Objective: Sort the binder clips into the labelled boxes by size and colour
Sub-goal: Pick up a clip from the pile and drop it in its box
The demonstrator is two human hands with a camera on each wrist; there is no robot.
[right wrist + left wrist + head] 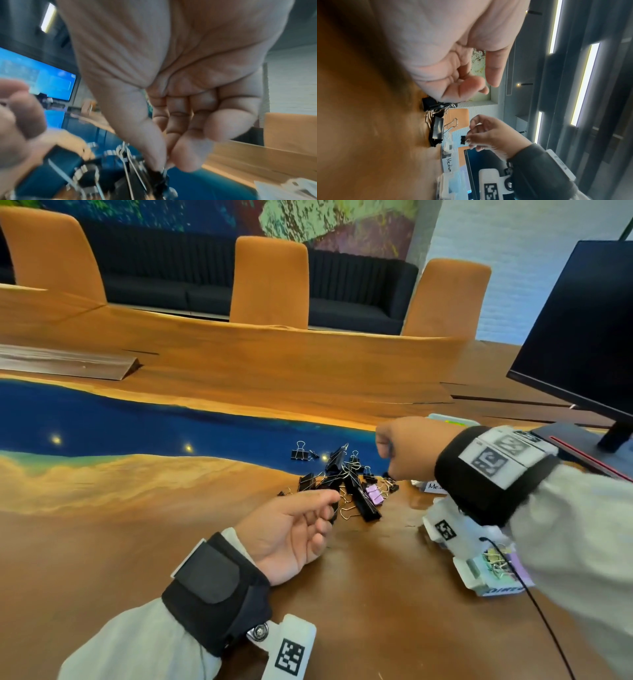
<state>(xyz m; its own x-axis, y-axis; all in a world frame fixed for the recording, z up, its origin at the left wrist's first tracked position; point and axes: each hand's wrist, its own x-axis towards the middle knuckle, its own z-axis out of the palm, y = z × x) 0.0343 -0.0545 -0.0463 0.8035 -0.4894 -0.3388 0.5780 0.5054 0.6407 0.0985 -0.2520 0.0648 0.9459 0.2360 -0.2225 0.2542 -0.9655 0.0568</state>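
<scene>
A tangle of black binder clips (337, 474) lies on the table, with one lilac clip (374, 494) at its right side. My right hand (390, 472) hovers just right of the pile and pinches a small black clip (463, 140) by its wire handle between thumb and fingertips (159, 159). My left hand (330, 508) lies palm up at the near edge of the pile. Its fingers (467, 86) are loosely curled and hold nothing that I can see. A large black clip (363, 506) lies right by its fingertips.
A white box with a "Medium" label (449, 164) stands right of the pile. A nearer box (479, 577) holds coloured clips, and another box (448, 419) shows behind my right hand. A monitor (582, 330) stands at the far right. Orange chairs line the far side.
</scene>
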